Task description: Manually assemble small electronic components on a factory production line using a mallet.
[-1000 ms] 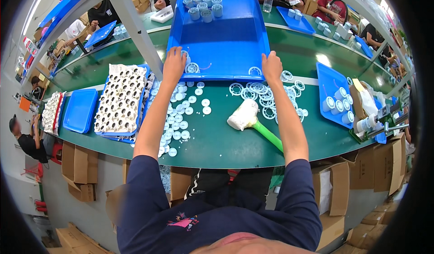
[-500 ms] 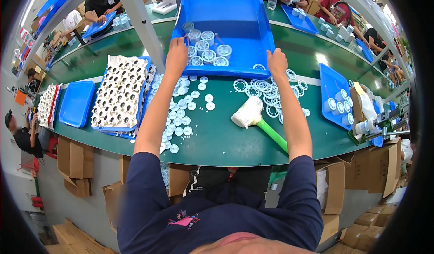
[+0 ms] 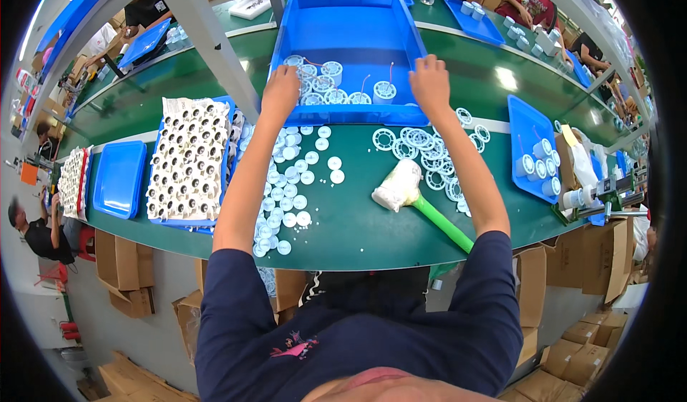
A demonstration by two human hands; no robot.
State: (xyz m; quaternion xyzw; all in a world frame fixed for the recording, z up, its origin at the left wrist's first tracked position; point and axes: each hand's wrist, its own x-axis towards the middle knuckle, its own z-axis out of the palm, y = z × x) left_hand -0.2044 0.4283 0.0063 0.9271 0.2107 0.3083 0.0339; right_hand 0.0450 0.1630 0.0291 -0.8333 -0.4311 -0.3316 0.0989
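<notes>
A big blue bin (image 3: 343,30) is being touched by two hands, straight ahead, at the far side of the green table (image 3: 343,230). The bin is being used here as the middle of a clock, with 6 o'clock being put at its near wall. The left rim is being covered by the left hand (image 3: 281,89) at 8 o'clock, and the right rim is being met by the right hand (image 3: 430,87) at 4 o'clock. Fingers are being bent on both, but whether either grip is being clamped on the rim or just laid there cannot be told.

A bunch of pale blue cups (image 3: 323,82) is being held in the bin at 7 o'clock, with a lone cup (image 3: 384,92) being seen at 5 o'clock. A flat bin and even hands are likely being called for, so that no cup is being tipped.

The left hand is being crowded by a grey post (image 3: 211,41) at 9 o'clock, so a bump there is being risked. Outside the near wall, pale rings (image 3: 419,141) and a mallet (image 3: 397,184) are being seen at 5 o'clock, and white discs (image 3: 287,204) at 7 o'clock. The widest gap is being left at 6 o'clock, between discs and mallet.
</notes>
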